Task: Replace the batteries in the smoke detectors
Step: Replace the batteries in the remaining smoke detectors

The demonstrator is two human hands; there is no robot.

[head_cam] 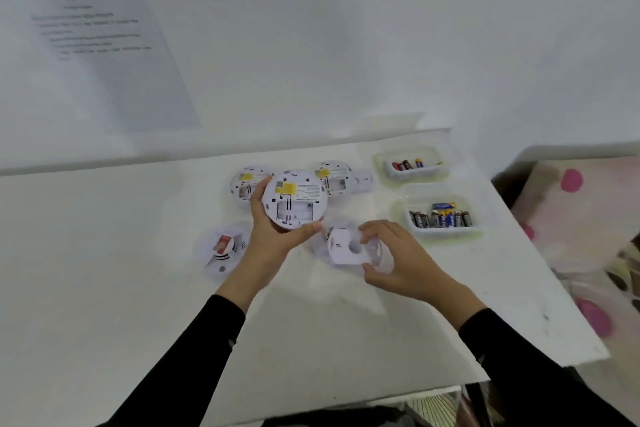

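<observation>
Looking down from the head camera. Holding a round white smoke detector (294, 199) in the left hand (273, 236), up off the white table (104, 253), with the thumb under its near edge and the fingers curled round its left side. Turned back-side up, showing a yellow sticker and an open battery slot. Too blurry to tell what sits in the slot.

Pinching a small white cover (346, 248) with a round hole in the right hand (398, 256), thumb on the near edge and fingers on the far edge. Just right of the held detector and a bit nearer.

Behind the held one, on the far left, a second detector (244, 180) lying back-side up. On the far right, a third detector (332, 175) with a loose white piece (363, 180) beside it. Near and left, a fourth detector (225, 250) with something red on it.

Over on the right, two clear tubs. Far tub (415, 174) with a few batteries (407, 164) inside. Near tub (446, 234) with more batteries (440, 218) lined up.

Black sleeves (194, 350) on both arms. On the wall, far left, a printed sheet (97, 38). Off the table's right edge, a cloth with pink dots (571, 184).
</observation>
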